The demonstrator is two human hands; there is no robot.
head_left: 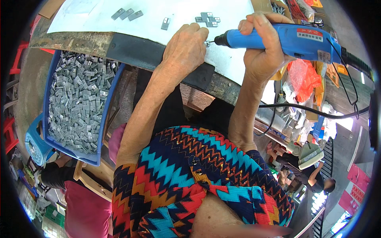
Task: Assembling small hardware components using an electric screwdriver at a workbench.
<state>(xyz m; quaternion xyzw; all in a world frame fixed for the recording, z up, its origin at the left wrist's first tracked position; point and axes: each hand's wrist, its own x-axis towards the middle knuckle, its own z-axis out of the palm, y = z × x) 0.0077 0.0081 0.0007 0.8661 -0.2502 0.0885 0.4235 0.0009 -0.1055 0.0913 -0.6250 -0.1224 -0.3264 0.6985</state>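
Note:
My right hand (264,49) is wrapped around a blue electric screwdriver (283,39), held level with its thin bit pointing left. The bit's tip meets a small grey metallic part (207,43) at the fingertips of my left hand (185,49). My left fingers are closed on this part, and most of it is hidden. Beyond my hands, several small grey rectangular pieces (208,18) lie in a cluster on the white sheet (154,12). One similar piece (165,23) sits alone, and three more pieces (127,14) lie side by side farther left.
A blue bin (99,156) full of small grey pieces stands left, below the worn table edge (93,41). The screwdriver's black cable (309,112) hangs at the right. One person in a dark red top (87,206) is at lower left, another person (313,180) at right.

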